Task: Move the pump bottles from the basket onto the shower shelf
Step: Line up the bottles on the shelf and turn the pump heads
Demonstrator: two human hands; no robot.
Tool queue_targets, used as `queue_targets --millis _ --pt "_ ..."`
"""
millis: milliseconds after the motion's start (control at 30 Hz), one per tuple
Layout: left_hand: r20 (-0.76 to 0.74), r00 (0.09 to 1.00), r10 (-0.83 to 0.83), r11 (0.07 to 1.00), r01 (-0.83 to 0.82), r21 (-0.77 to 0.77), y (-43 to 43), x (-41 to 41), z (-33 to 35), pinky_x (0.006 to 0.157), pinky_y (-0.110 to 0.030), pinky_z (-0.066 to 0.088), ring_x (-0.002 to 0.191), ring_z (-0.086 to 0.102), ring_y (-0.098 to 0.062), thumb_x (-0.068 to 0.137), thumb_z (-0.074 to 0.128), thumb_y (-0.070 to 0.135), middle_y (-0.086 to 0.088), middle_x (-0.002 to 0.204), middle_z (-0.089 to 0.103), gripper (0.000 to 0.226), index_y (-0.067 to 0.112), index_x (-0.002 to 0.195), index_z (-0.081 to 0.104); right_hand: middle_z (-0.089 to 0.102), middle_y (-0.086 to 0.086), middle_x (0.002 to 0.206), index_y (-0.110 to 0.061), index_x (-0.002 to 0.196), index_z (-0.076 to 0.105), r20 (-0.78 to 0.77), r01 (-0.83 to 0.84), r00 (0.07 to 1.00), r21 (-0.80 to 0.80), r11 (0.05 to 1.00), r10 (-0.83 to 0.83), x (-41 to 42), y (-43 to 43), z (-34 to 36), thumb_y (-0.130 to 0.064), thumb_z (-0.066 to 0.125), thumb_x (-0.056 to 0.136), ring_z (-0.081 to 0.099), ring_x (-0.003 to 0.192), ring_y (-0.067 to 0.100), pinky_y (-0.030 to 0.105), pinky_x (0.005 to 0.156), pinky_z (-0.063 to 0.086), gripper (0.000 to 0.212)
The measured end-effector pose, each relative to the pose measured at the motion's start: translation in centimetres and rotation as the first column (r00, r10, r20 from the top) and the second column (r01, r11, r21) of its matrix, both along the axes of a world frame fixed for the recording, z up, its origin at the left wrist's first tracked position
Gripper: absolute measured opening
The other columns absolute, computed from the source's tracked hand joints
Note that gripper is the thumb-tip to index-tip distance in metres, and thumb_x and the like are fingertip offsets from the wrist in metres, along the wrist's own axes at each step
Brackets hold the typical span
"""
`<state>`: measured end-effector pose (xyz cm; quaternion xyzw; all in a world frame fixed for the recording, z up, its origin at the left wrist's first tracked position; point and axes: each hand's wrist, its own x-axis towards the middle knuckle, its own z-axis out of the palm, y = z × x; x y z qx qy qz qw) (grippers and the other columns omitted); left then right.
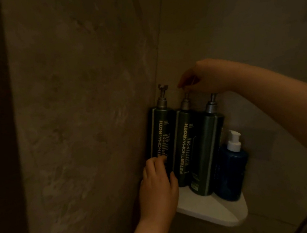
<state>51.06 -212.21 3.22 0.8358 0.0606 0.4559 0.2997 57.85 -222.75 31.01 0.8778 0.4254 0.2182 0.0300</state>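
Both my hands on bottles on the shower shelf (217, 213).
My left hand (158, 186) grips the left pump bottle (161, 135) low down; my right hand (202, 79) pinches the middle pump bottle (186, 147) by its pump head. A third pump bottle (210, 147) and a blue bottle (231, 172) crowd beside them.

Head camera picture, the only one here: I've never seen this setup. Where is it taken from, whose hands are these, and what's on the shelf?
There is no machine. A person wears a camera on the head, so you look forward and down at their own two hands in a dim shower corner. A white corner shelf carries a row of tall dark pump bottles: the leftmost tall bottle, the middle tall bottle and the third tall bottle. A shorter blue bottle with a white pump stands to their right. The left hand grips the leftmost tall bottle low down. The right hand curls over the middle tall bottle's pump head and also hides the third's. No basket is in view.
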Motion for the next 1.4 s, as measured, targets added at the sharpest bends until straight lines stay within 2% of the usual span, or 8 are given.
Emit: queue_targets --millis 300,500,733,833,967,1100,1233,1400 --pt "0.063 0.995 -0.083 0.995 0.086 -0.046 -0.8 -1.0 0.6 0.090 -0.019 0.040 0.113 0.033 0.004 0.092 0.044 0.041 0.012 0.132 0.035 0.044 0.030 0.133 0.033 0.069 -0.005 0.099 -0.024 0.110 0.068 -0.061 -0.148 0.987 0.026 0.989 0.149 -1.2 -0.8 0.6 -0.021 0.065 0.086 0.059 0.086 0.005 0.021 0.075 0.043 0.024" --pt "0.054 0.987 -0.149 0.980 0.155 -0.122 -1.5 -1.8 1.3 0.102 -0.028 0.037 0.126 0.030 -0.001 0.079 0.041 0.064 0.014 0.141 0.027 0.072 0.040 0.140 0.013 0.071 -0.002 0.100 -0.023 0.111 0.068 -0.102 -0.212 0.970 0.073 0.975 0.219 -3.2 -1.0 0.6 -0.019 0.065 0.086 0.064 0.094 0.010 0.030 0.086 0.048 0.026" --pt "0.101 0.977 -0.187 0.964 0.202 -0.171 -1.8 -2.3 1.0 0.096 -0.025 0.039 0.123 0.033 -0.001 0.082 0.056 0.053 0.019 0.140 0.020 0.077 0.044 0.140 0.007 0.067 -0.018 0.090 -0.031 0.108 0.068 -0.112 -0.223 0.966 0.089 0.971 0.232 -4.3 -0.9 0.4 -0.028 0.065 0.085 0.061 0.083 -0.004 0.010 0.072 0.043 0.023" --pt "0.099 0.971 -0.219 0.956 0.234 -0.179 -1.7 -2.2 0.8 0.097 -0.024 0.037 0.123 0.032 0.000 0.083 0.055 0.053 0.021 0.139 0.019 0.076 0.042 0.142 0.008 0.068 -0.016 0.086 -0.031 0.106 0.069 -0.126 -0.208 0.966 0.139 0.968 0.226 -4.2 -1.4 0.6 -0.035 0.062 0.086 0.060 0.075 -0.007 0.009 0.064 0.043 0.021" --pt "0.098 0.968 -0.230 0.951 0.245 -0.189 -1.6 -2.1 0.5 0.095 -0.020 0.033 0.121 0.031 0.004 0.081 0.052 0.056 0.023 0.136 0.020 0.075 0.044 0.141 0.010 0.071 -0.011 0.092 -0.033 0.102 0.071 -0.128 -0.186 0.969 0.189 0.964 0.212 -3.8 -2.2 1.0 -0.035 0.061 0.087 0.063 0.086 0.002 0.017 0.073 0.044 0.018" --pt "0.100 0.970 -0.223 0.951 0.239 -0.195 -1.7 -2.0 0.5 0.092 -0.016 0.032 0.118 0.031 0.006 0.076 0.047 0.064 0.024 0.134 0.021 0.075 0.046 0.139 0.011 0.072 -0.013 0.090 -0.032 0.102 0.071 -0.159 -0.199 0.960 0.189 0.962 0.230 -3.6 -2.5 0.9 -0.033 0.062 0.086 0.063 0.082 -0.003 0.016 0.078 0.045 0.018" --pt "0.101 0.972 -0.211 0.951 0.228 -0.208 -1.8 -1.9 0.5 0.092 -0.015 0.030 0.119 0.029 0.006 0.075 0.048 0.063 0.023 0.133 0.021 0.075 0.046 0.139 0.012 0.070 -0.017 0.084 -0.032 0.101 0.071 -0.170 -0.208 0.954 0.208 0.956 0.245 -3.7 -2.6 0.8 -0.030 0.064 0.085 0.062 0.075 -0.009 0.003 0.065 0.041 0.017" --pt "0.104 0.972 -0.211 0.946 0.229 -0.228 -1.9 -1.9 0.6 0.083 -0.008 0.031 0.119 0.029 0.007 0.075 0.056 0.057 0.025 0.132 0.020 0.075 0.050 0.136 0.012 0.068 -0.018 0.080 -0.032 0.097 0.072 -0.187 -0.147 0.964 0.223 0.964 0.191 -4.0 -2.2 0.8 -0.033 0.066 0.083 0.060 0.069 -0.009 0.005 0.060 0.043 0.015"
